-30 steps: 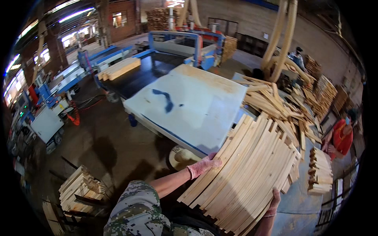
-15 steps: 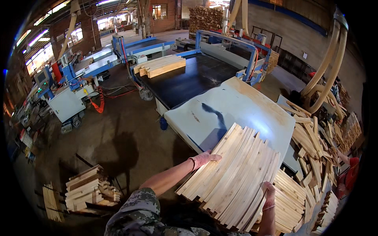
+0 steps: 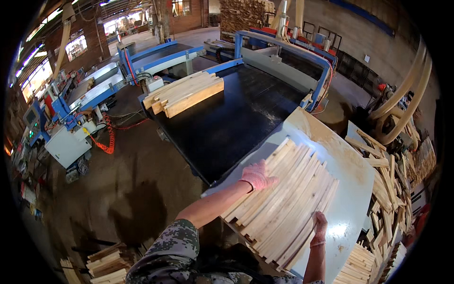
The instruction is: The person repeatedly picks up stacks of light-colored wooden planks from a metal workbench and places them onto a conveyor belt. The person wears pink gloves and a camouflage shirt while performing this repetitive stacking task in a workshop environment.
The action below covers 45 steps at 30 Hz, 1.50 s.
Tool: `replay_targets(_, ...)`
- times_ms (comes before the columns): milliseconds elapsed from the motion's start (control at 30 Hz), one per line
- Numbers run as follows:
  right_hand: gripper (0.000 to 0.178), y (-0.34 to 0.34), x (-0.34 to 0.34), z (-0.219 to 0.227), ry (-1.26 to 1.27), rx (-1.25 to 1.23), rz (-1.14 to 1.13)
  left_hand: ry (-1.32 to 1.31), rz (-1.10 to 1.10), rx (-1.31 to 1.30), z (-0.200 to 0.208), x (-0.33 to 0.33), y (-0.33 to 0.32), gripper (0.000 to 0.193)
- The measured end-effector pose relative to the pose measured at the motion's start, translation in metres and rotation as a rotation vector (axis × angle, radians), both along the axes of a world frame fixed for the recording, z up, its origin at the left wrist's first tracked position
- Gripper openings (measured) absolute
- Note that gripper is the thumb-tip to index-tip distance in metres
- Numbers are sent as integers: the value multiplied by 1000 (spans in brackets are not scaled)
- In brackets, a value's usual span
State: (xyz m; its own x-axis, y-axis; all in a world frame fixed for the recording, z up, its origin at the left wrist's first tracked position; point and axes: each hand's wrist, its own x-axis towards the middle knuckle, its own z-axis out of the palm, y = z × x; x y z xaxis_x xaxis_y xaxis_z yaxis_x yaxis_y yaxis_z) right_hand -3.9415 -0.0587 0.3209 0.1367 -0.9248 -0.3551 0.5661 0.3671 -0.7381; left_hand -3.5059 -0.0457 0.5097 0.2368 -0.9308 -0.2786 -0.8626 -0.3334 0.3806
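A wide row of pale wooden strips point(image 3: 288, 199), lying side by side with uneven ends, is clasped between my two hands over the grey-white tabletop point(image 3: 352, 194). My left hand point(image 3: 259, 176), in a pink knit glove, presses against the left side with its thumb over the top. On the right edge my right hand point(image 3: 319, 228), also gloved, has its fingers curled against the outermost strip. The near end of the row juts past the table's front edge toward my body. Whether its underside rests on the tabletop is hidden.
Beyond lies a black machine bed point(image 3: 227, 113) with a bundle of wooden boards point(image 3: 187, 93) on its left. A blue gantry frame point(image 3: 283, 40) spans its far end. Scrap wood point(image 3: 385, 199) is heaped at right. Another stack of strips point(image 3: 354, 265) sits lower right, and more wood point(image 3: 109, 265) lower left.
The wooden strips have moved forward, farther over the tabletop, with both hands still gripping their sides. My left hand sits farther along the left side. The view has shifted toward the table.
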Motion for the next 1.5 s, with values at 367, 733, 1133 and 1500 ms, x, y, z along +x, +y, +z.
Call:
replay_targets(367,17,-129,346,38,30,-51,-26,-345,54,-110,-25,268,-125,112)
replay_targets(733,35,-191,640,98,124,89,72,-534,13,-154,-44,546,-211,103)
replay_targets(1133,71,-170,626,127,1277,-139,366,-473,-59,-109,-24,545,-212,91)
replay_targets(1500,53,117,493,124,375,-218,626,933,-639,-352,-51,315,-121,65)
